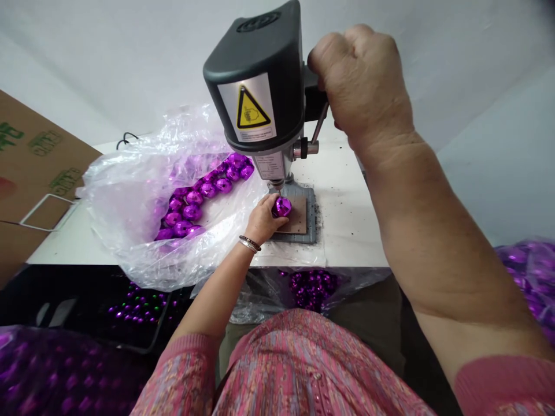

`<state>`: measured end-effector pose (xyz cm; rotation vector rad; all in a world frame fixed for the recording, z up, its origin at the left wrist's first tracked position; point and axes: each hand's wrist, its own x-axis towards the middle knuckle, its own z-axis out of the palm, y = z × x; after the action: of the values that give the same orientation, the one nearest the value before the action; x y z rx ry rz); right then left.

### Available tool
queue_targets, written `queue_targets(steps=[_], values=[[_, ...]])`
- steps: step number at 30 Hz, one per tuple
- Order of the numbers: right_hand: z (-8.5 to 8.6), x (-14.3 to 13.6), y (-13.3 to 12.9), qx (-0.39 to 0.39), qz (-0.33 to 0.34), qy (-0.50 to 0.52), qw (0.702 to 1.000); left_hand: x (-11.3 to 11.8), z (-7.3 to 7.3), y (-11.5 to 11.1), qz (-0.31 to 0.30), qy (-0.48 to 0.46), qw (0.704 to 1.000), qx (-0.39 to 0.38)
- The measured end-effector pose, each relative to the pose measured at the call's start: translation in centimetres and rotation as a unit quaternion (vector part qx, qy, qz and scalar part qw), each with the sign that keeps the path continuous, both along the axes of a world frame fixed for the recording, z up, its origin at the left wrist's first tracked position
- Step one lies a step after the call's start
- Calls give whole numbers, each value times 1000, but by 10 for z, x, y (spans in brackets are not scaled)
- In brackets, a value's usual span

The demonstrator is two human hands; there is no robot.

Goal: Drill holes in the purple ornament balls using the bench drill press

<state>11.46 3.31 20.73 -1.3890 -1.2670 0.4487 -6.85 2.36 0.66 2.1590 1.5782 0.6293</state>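
A shiny purple faceted ball (pixel 283 207) rests on the brown board (pixel 298 218) over the drill press base, right below the chuck. Fingers and thumb of my left hand (pixel 262 219) are closed around it. My right hand (pixel 362 81) is wrapped round the upper end of the feed lever (pixel 319 122), beside the motor housing of the drill press (pixel 255 69). The lever's tip is hidden inside my fist. Whether the bit touches the ball is too small to tell.
A clear plastic bag (pixel 143 173) with many purple balls (pixel 192 212) lies open on the white table (pixel 347 214). A cardboard box (pixel 39 167) stands at the left. Bags of purple balls sit below the table edge and at the right (pixel 531 277). Dark shavings surround the press base (pixel 310 237).
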Motion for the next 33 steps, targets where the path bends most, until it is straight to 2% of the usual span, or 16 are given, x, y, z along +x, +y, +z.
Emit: queue_targets(steps=[7,15,22,28,33], values=[[-2,0,-1,8,2,2,1000,1,-6,-4,-20,-39,999,-19],[-4,1,2,12,-6,-3,1000,8,-6,-6,58,-84,990,-100],[-11,1,-8,57,-4,-36,998,10,-1,-9,61,-77,989,-109],[-36,3,-36,152,21,-123,980,10,-1,-11,64,-61,990,-106],[-65,6,-55,223,5,-227,948,10,-3,-11,63,-43,992,-98]])
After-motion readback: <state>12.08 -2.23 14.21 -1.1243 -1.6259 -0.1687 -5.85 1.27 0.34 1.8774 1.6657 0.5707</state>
